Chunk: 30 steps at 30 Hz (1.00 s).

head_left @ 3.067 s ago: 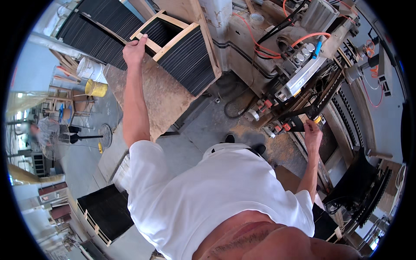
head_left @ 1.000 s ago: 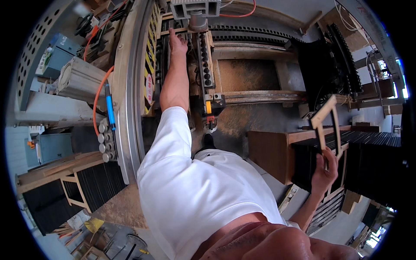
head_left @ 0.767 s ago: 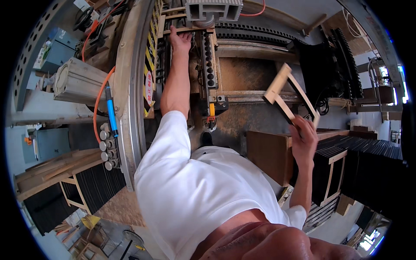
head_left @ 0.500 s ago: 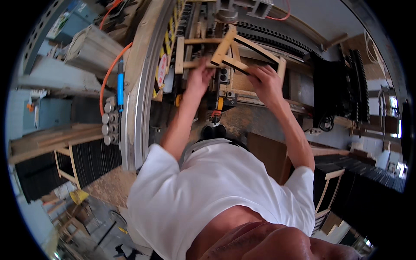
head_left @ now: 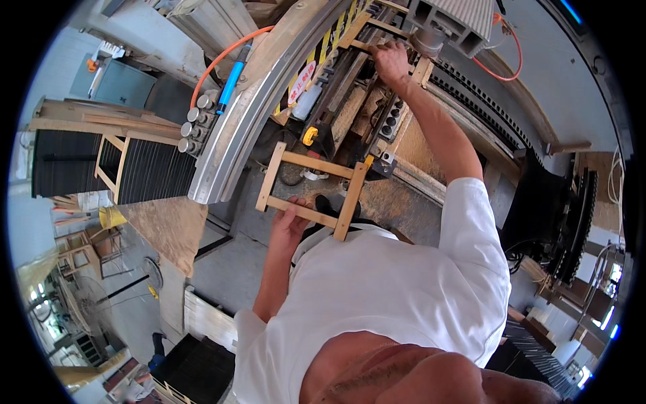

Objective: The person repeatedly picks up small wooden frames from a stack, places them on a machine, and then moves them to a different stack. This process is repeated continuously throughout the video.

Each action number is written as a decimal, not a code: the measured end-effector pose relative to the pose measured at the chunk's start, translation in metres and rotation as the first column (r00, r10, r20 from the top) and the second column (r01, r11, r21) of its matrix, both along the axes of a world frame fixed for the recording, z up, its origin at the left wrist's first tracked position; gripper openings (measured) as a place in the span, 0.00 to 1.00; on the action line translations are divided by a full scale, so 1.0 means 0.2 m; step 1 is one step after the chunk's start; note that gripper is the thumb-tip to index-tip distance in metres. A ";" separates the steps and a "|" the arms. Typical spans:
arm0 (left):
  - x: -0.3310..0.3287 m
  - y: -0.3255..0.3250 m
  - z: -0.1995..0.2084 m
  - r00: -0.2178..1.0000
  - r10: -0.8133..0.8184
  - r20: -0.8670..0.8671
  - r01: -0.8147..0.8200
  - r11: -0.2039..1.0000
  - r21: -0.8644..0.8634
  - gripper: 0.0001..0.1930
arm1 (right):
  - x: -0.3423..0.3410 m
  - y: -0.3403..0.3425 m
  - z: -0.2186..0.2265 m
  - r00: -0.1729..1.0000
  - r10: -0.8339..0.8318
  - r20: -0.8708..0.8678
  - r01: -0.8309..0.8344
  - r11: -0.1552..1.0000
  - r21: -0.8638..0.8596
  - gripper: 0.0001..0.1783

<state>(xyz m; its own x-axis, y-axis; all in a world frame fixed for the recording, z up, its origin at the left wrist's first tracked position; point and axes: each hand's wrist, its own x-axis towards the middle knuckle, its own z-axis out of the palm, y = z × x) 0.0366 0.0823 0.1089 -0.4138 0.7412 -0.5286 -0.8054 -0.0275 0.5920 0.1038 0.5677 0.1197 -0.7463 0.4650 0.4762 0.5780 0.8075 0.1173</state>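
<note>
My left hand point(head_left: 288, 225) grips the lower bar of a light wooden frame point(head_left: 351, 200), held low in front of my waist. The frame has four-sided form with bar ends jutting out past the joints. My right hand point(head_left: 391, 62) reaches forward into the machine, its fingers curled over a second wooden frame point(head_left: 354, 30). That frame lies between the rails, beneath a metal head point(head_left: 428, 42); part of it is hidden by my hand.
A thick metal rail point(head_left: 245, 128) with a blue tube and orange hose runs along the left. Yellow knobs point(head_left: 310, 136) stick out at the machine's near end. Sawdust lies on the floor point(head_left: 397, 202). Stacked dark frames point(head_left: 158, 168) stand at left, black cable chain point(head_left: 575, 229) at right.
My left hand has drawn one frame back from the machine toward my waist. My right hand has moved the other frame forward and left, under the metal head. The view has turned.
</note>
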 end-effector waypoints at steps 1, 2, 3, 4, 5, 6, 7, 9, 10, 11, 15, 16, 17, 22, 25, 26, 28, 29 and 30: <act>0.01 -0.04 -0.02 0.999 0.038 0.011 -0.038 0.999 0.001 0.16 | -0.01 0.06 0.00 0.998 -0.033 0.060 0.034 0.999 -0.010 0.13; 0.01 -0.07 -0.04 0.997 0.078 0.021 -0.078 0.997 0.001 0.16 | -0.02 0.11 0.02 0.991 -0.064 0.120 0.066 0.998 -0.019 0.12; 0.01 -0.10 -0.06 0.989 0.139 0.048 -0.139 0.990 -0.007 0.15 | -0.03 0.18 0.02 0.980 -0.073 0.183 0.075 0.997 -0.001 0.11; 0.01 -0.12 -0.08 0.983 0.181 0.035 -0.181 0.983 -0.014 0.16 | -0.03 0.24 0.01 0.987 -0.053 0.151 0.050 0.998 0.027 0.10; 0.01 -0.14 -0.09 0.976 0.218 0.022 -0.218 0.976 -0.019 0.16 | -0.03 0.31 0.00 0.986 -0.069 0.152 0.066 0.998 0.020 0.13; 0.00 -0.16 -0.12 0.966 0.259 0.007 -0.259 0.966 -0.024 0.16 | -0.04 0.38 -0.02 0.985 -0.080 0.152 0.079 0.997 0.013 0.16; -0.01 -0.19 -0.15 0.962 0.274 -0.006 -0.274 0.962 0.006 0.16 | -0.04 0.44 -0.03 0.986 -0.096 0.137 0.093 0.995 0.028 0.14; -0.03 -0.23 -0.21 0.942 0.334 -0.034 -0.335 0.942 -0.035 0.15 | -0.04 0.50 -0.07 0.997 -0.065 0.033 0.064 0.997 0.031 0.12; -0.05 -0.25 -0.24 0.931 0.361 -0.048 -0.364 0.930 -0.058 0.15 | -0.05 0.51 -0.08 0.990 -0.104 0.095 0.103 0.995 0.011 0.12; -0.05 -0.28 -0.28 0.919 0.390 -0.059 -0.393 0.916 -0.080 0.15 | -0.06 0.52 -0.09 0.994 -0.079 0.081 0.081 0.997 -0.015 0.12; -0.09 -0.33 -0.40 0.885 0.457 -0.090 -0.466 0.872 -0.149 0.16 | -0.08 0.52 -0.09 0.997 -0.058 0.057 0.057 0.998 0.015 0.14; -0.09 -0.34 -0.41 0.882 0.463 -0.095 -0.472 0.866 -0.165 0.16 | -0.08 0.52 -0.08 0.994 -0.069 0.082 0.068 0.997 0.021 0.14; -0.10 -0.34 -0.42 0.883 0.457 -0.106 -0.469 0.862 -0.191 0.16 | -0.08 0.55 -0.08 0.991 -0.086 0.103 0.083 0.996 0.030 0.15; -0.07 -0.36 -0.44 0.878 0.441 -0.187 -0.479 0.814 -0.328 0.15 | -0.08 0.58 -0.08 0.966 -0.153 0.209 0.146 0.988 0.045 0.16; -0.05 -0.42 -0.50 0.878 0.395 -0.272 -0.472 0.813 -0.342 0.16 | -0.10 0.57 -0.05 0.959 -0.112 0.261 0.111 0.994 0.017 0.13; -0.03 -0.46 -0.51 0.863 0.406 -0.300 -0.496 0.793 -0.354 0.17 | -0.14 0.51 0.00 0.962 -0.113 0.250 0.139 0.986 -0.090 0.10; -0.04 -0.44 -0.50 0.837 0.410 -0.361 -0.531 0.767 -0.360 0.18 | -0.09 0.56 0.00 0.964 -0.113 0.240 0.132 0.989 -0.064 0.07; -0.04 -0.45 -0.48 0.818 0.426 -0.386 -0.560 0.744 -0.365 0.18 | -0.10 0.55 0.01 0.942 -0.136 0.306 0.165 0.984 -0.072 0.08; -0.05 -0.43 -0.44 0.804 0.437 -0.403 -0.578 0.732 -0.361 0.18 | -0.09 0.57 0.00 0.936 -0.239 0.259 0.262 0.963 -0.059 0.09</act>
<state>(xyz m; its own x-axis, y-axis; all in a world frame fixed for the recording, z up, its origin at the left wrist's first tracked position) 0.0259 -0.0040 0.0208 -0.8336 0.0848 -0.5458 -0.5512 -0.0622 0.8321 0.0866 0.6812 0.1189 -0.6884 0.6849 0.2388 0.7253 0.6540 0.2149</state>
